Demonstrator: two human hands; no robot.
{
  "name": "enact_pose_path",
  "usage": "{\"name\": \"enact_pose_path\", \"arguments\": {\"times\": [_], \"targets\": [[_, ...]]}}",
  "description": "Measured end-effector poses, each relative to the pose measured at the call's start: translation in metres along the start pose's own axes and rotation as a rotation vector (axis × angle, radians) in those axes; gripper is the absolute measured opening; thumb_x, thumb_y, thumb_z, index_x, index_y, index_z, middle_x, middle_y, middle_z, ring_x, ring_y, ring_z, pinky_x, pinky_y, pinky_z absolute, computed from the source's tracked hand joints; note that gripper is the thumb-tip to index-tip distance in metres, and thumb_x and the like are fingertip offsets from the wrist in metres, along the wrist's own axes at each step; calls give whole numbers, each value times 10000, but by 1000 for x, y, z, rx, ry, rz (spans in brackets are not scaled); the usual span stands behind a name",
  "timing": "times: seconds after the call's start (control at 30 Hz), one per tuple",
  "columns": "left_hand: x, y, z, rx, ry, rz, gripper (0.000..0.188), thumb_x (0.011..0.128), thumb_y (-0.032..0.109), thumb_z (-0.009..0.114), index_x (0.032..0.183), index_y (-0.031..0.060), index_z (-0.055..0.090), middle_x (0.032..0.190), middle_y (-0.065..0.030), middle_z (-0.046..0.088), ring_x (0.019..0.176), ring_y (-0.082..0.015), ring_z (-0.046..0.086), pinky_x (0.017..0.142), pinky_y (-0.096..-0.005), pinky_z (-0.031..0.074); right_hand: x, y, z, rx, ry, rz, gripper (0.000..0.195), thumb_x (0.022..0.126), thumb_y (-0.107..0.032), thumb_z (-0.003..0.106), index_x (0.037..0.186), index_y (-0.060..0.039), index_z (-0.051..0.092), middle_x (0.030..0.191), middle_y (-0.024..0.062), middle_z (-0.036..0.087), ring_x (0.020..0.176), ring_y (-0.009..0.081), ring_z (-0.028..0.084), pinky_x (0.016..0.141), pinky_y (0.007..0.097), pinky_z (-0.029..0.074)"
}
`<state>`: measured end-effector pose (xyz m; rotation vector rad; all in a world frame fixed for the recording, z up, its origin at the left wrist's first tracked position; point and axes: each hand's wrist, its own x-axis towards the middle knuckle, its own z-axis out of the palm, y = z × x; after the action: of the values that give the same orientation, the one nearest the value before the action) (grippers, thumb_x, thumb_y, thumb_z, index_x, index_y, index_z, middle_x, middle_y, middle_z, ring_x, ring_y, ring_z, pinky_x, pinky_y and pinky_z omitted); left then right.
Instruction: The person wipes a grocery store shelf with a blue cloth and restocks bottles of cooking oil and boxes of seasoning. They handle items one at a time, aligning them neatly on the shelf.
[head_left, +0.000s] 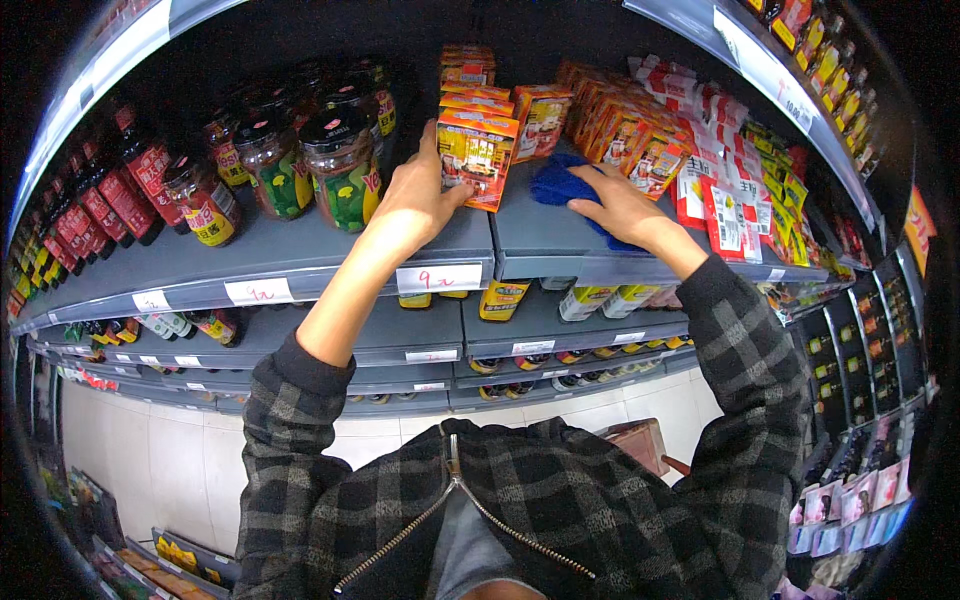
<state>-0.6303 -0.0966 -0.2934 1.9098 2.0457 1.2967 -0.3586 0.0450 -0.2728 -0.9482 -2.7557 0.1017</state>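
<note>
My left hand (411, 196) lies along the left side of a row of small orange boxes. Its thumb presses on the lower front of the foremost orange box (477, 161), while its other fingers are mostly hidden behind the box's edge. On the same grey shelf (525, 232), my right hand (619, 204) holds a bunched blue cloth (559, 180) against the surface. Just behind the cloth, a single orange box (541, 120) stands a little askew. To the right of that hand are more rows of orange boxes (622, 139), some of them leaning.
Glass jars with dark lids (341, 172) and red-labelled bottles (124, 199) fill the shelf's left part. White and red packets (731, 187) lie at the right. A price-tagged front edge (337, 283) runs along the shelf. Lower shelves hold yellow-labelled bottles (503, 300). Behind is a brownish stool-like object (637, 442).
</note>
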Motion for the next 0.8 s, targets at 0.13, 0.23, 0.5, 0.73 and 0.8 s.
{"name": "enact_pose_path", "arguments": {"times": [0.13, 0.23, 0.5, 0.73, 0.8], "targets": [[0, 5, -9, -35, -109, -61, 1090, 744, 293, 845, 1527, -39, 164, 1254, -368, 558, 1185, -450, 570, 979, -432, 485, 0, 8, -10, -1, 25, 129, 607, 866, -255, 690, 1377, 11, 499, 1348, 293, 529, 1282, 437, 489, 1076, 410, 406], [-5, 5, -13, -97, -55, -68, 1181, 697, 349, 881, 1541, -22, 144, 1293, -353, 550, 1235, -421, 557, 1012, -414, 463, 16, -5, -22, -46, -41, 192, 693, 828, -351, 725, 1336, 76, 526, 1343, 312, 542, 1291, 416, 505, 1087, 411, 401], [8, 5, -5, -305, 23, -47, 1205, 696, 89, 886, 1575, 39, 64, 1486, -228, 441, 1324, -247, 474, 1108, -355, 374, 69, -20, -69, -234, 352, -132, 435, 850, -98, 703, 1261, -43, 571, 1189, 213, 649, 1163, 372, 595, 923, 436, 502], [10, -22, 14, -409, 43, -16, 1087, 727, 181, 861, 1565, 69, 177, 1334, -272, 570, 1250, -347, 567, 1045, -374, 431, 143, 14, -60, 464, -41, -8, 290, 935, -102, 649, 1209, -46, 573, 1103, 82, 654, 1045, 171, 609, 836, 332, 511], [7, -18, 13, -326, 42, -63, 1004, 758, 173, 832, 1544, 49, 220, 1285, -288, 591, 1227, -377, 577, 1025, -392, 450, 157, 7, -51, 482, 11, -38, 284, 933, -113, 656, 1197, -42, 577, 1093, 92, 664, 1044, 172, 613, 837, 324, 508]]}}
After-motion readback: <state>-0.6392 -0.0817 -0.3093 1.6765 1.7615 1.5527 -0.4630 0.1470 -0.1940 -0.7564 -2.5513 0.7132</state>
